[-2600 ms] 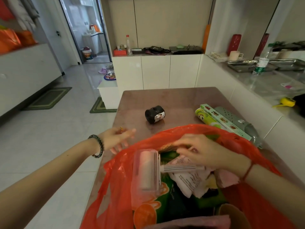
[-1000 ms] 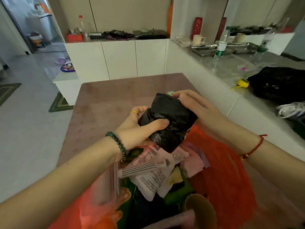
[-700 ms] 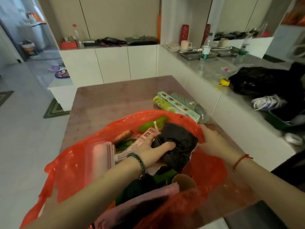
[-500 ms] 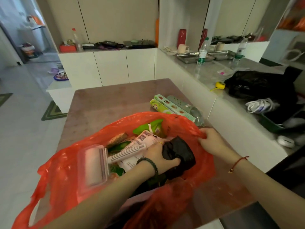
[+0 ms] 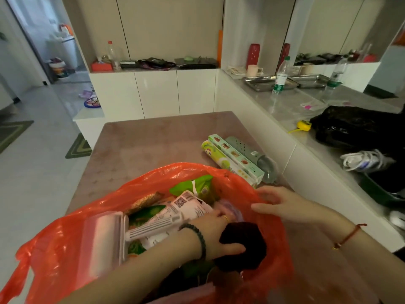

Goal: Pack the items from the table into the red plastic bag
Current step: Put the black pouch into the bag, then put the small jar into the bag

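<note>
Our bare left forearm [image 5: 142,268] runs up from the lower left, and our left hand [image 5: 215,232] lies palm down, thumb and fingers curled round a black bundle [image 5: 245,249]. Our right forearm [image 5: 361,249] runs in from the lower right. Our right hand [image 5: 285,204] points left at the red bag [image 5: 241,178] rim, thumb straight and fingers loosely bent. Whether it pinches the plastic we cannot tell.

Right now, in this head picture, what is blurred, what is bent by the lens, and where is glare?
Head view: the right hand and the lint roller in the red bag are blurred; the left hand on the black bundle is sharper; the wide lens bows the wall edges; the counter shines with soft reflections.
</note>
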`<state>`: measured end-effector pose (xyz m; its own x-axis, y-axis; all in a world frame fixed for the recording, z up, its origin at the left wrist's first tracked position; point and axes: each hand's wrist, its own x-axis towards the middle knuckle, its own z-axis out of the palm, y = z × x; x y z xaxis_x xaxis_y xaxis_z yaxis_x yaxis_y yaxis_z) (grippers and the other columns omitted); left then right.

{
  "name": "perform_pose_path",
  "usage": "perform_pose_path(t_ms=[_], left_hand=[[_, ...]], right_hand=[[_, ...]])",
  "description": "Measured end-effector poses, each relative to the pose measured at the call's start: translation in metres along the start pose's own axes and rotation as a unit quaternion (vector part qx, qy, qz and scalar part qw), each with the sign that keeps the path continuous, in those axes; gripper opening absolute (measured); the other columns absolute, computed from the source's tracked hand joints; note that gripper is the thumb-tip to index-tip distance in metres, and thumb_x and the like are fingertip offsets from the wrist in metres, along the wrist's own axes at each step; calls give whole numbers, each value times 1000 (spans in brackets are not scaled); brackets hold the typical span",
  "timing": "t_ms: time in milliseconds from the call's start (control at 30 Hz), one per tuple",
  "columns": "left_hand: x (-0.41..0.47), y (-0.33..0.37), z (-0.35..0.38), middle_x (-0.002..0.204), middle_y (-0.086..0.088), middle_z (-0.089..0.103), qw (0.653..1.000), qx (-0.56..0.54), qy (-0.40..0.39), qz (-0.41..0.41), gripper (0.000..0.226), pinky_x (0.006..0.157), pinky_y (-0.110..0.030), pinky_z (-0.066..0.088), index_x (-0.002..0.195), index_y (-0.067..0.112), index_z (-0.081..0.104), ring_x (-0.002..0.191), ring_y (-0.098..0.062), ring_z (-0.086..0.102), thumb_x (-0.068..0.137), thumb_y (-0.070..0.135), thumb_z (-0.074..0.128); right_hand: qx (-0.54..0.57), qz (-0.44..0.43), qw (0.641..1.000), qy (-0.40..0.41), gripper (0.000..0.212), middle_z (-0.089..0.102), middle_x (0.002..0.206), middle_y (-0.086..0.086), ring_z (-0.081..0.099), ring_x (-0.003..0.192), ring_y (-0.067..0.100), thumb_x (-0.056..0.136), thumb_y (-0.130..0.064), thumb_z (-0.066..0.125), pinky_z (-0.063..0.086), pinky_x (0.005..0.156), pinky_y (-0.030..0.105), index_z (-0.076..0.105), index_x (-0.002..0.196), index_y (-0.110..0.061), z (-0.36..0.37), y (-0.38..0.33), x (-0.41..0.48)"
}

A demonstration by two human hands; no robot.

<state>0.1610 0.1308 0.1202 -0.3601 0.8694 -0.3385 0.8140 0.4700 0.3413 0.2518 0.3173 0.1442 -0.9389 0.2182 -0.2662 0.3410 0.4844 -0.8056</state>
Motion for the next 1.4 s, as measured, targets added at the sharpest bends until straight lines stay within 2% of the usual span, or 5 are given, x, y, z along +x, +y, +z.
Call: perform_pose_path(t_ms=[133, 333, 600, 800, 1400], left_hand=[[-10, -21, -67, 104, 7, 65, 965, -262, 17, 31, 36, 78, -12, 50, 115, 19, 60, 86, 8, 62, 86, 39, 55], [47, -88, -143, 89, 1, 64, 792, -562, 219, -90, 14, 60, -23, 53, 93, 25, 56, 64, -9, 64, 92, 29, 42], [135, -164, -102, 138, -9, 44, 831, -420, 130, -340, 57, 86, -37, 46, 139, 18, 29, 114, -28, 52, 89, 37, 49], [171, -187, -55, 146, -14, 33, 838, -360, 22, -409, 67, 86, -37, 47, 145, 22, 14, 97, -26, 49, 89, 39, 48], [86, -120, -138, 93, -6, 66, 728, -617, 211, -211, 47, 52, -29, 59, 118, 11, 50, 63, -13, 68, 80, 38, 61]], right_hand=[[116, 42, 992, 32, 30, 67, 105, 5, 64, 84, 15, 86, -36, 56, 53, 60, 18, 60, 112, -22, -30, -11, 34], [199, 68, 978, 19, 42, 62, 112, 11, 63, 87, 20, 90, -28, 56, 53, 74, 31, 47, 127, -12, -30, -12, 140], [-2, 7, 1000, -12, 58, 52, 128, 9, 52, 109, 17, 79, -26, 70, 46, 85, 27, 44, 130, -12, 33, 18, 248], [-170, -13, 981, -91, 92, 33, 145, 14, 32, 134, 28, 73, -32, 74, 28, 108, 31, 20, 144, -12, 90, 36, 293], [-140, -251, 957, 33, 90, 51, 125, 2, 51, 111, 14, 57, -37, 83, 42, 97, 28, 39, 135, -24, -3, -78, 198]])
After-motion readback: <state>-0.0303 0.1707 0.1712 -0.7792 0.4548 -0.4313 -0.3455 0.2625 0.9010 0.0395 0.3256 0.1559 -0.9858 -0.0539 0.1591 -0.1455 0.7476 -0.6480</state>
